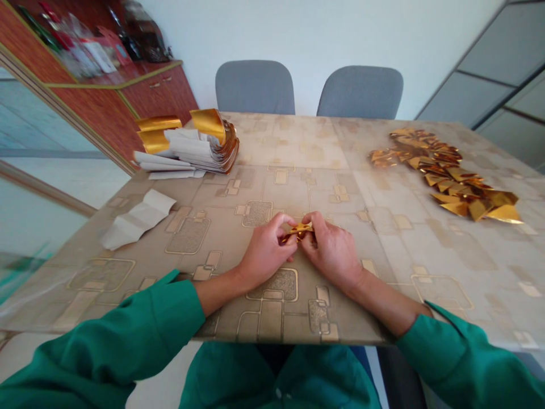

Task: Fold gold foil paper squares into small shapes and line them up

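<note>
A small folded piece of gold foil paper (301,228) is pinched between my two hands, just above the table near its front edge. My left hand (269,245) grips its left end with thumb and fingers closed. On the other end, my right hand (334,250) is closed in a similar pinch. The fingers hide much of the piece. Far off to the right lies a long pile of folded gold paper pieces (453,170). At the back left is a stack of gold sheets with pale undersides (191,150).
A loose creased pale sheet (138,220) rests on the table's left side. The patterned tablecloth (306,187) covers the table. Two grey chairs (255,85) stand behind it, against the wall. A wooden cabinet (157,91) with bottles and packages is at the back left.
</note>
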Available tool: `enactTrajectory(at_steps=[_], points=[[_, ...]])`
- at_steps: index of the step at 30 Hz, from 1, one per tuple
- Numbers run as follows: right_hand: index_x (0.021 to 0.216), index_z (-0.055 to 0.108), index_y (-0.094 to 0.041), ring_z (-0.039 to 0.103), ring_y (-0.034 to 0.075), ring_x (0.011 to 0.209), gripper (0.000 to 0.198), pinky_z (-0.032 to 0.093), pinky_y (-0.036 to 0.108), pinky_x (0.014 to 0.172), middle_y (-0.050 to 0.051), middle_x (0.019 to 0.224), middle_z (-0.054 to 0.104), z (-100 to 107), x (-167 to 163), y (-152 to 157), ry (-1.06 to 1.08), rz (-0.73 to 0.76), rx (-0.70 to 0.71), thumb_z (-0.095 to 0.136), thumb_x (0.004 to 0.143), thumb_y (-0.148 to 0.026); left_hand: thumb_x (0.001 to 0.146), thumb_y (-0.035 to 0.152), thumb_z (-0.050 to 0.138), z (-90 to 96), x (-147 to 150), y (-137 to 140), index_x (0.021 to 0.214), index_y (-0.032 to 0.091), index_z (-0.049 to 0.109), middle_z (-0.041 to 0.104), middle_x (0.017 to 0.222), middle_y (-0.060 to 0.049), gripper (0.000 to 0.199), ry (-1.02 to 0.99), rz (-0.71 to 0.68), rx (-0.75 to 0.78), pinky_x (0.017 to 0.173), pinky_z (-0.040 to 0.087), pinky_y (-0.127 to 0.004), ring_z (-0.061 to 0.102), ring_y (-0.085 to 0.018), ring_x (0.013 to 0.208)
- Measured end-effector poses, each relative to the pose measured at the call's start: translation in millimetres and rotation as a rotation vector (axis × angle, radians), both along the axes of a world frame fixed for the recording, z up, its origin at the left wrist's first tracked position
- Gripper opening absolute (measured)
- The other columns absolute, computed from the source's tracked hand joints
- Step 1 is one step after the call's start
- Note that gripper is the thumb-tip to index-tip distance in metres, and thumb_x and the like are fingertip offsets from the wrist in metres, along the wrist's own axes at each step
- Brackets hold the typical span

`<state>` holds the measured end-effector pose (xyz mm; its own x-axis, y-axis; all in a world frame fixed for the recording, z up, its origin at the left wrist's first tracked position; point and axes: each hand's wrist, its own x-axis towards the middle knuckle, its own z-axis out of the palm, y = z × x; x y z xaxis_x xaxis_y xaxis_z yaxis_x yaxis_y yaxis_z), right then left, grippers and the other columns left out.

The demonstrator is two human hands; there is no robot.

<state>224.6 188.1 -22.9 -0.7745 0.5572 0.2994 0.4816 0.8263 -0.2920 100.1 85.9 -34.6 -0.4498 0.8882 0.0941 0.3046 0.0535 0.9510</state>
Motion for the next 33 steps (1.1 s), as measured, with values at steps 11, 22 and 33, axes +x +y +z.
enactTrajectory(at_steps=[11,22,33], points=[[0.1,0.054,-0.02,0.056,0.015,0.049,0.023,0.023,0.025,0.05,-0.001,0.062,0.064,-3.0,2.1,3.8,0.034,-0.013,0.076,0.044,0.08,-0.019,0.073,0.015,0.052,3.5,-1.2,1.6,0.085,0.018,0.055,0.059,0.056,0.007,0.013,-0.065,0.037,-0.005,0.038,0.042,-0.014,0.056,-0.008,0.039],[0.091,0.057,-0.021,0.061,0.016,0.064,0.008,0.033,0.025,0.057,0.002,0.075,0.068,5.7,4.2,20.8,0.119,-0.019,0.095,0.05,0.091,-0.025,0.084,0.028,0.059,5.0,1.0,0.3,0.115,0.019,0.053,0.064,0.066,0.005,0.033,-0.08,0.04,0.018,0.041,0.047,-0.016,0.057,-0.008,0.042],[0.085,0.066,-0.02,0.052,0.021,0.081,0.009,0.034,0.029,0.068,0.007,0.085,0.06,9.3,65.1,195.3,0.222,-0.479,0.252,0.059,0.084,-0.025,0.085,0.025,0.053,4.1,-2.7,-1.7,0.121,0.018,0.053,0.065,0.074,0.003,0.036,-0.101,-0.025,0.013,0.045,0.046,-0.015,0.059,-0.006,0.046]])
